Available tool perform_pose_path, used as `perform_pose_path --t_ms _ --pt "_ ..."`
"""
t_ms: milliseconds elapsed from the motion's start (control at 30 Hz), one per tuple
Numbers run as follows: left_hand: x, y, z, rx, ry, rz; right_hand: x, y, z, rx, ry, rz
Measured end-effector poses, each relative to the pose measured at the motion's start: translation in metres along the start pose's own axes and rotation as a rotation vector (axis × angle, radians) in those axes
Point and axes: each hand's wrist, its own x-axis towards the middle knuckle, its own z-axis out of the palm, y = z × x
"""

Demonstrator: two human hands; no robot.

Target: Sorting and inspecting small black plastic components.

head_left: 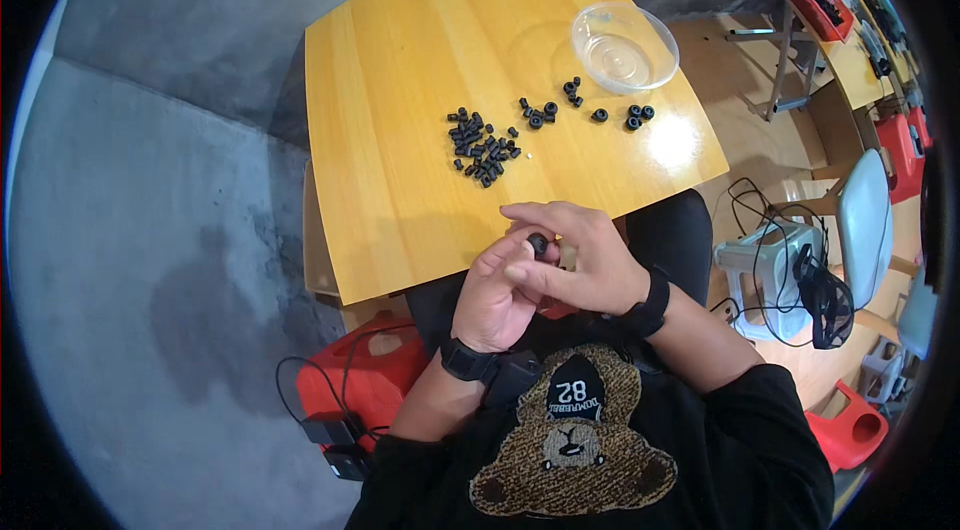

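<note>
Both of my hands are brought together just off the near edge of the table. A small black ring-shaped part [538,244] sits at the fingers of my left hand [495,295], which are closed on it. My right hand [593,252] curves around from the other side, thumb and fingers apart, its thumb reaching my left fingers. Its inner fingers are partly hidden. On the table lies a pile of small black cylindrical parts [484,145]. Right of the pile are black parts in small groups [538,116], including several thicker ring-shaped pieces [634,117].
A clear round plastic bowl [625,48] stands on the far right of the yellow wooden table [400,70]. Red stools [365,370] flank my seat. To the right are a pale stool with loose cables [770,260] and another table carrying a red basket [818,0].
</note>
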Motion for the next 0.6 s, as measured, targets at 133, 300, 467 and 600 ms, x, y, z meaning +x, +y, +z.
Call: perform_pose_path --t_ms 133,300,467,600 --pt "-0.006 0.017 -0.003 -0.003 0.103 0.076 0.002 0.010 0.004 0.003 0.029 0.029" --pt "-0.033 0.098 -0.067 -0.192 0.283 0.438 -0.010 0.020 -0.011 -0.137 0.071 0.049" --pt "-0.076 0.176 -0.179 -0.195 0.709 0.528 -0.027 0.028 -0.023 -0.194 0.017 0.279" --pt "-0.060 0.190 -0.234 -0.187 0.914 0.273 -0.039 0.036 -0.029 -0.285 0.009 0.303"
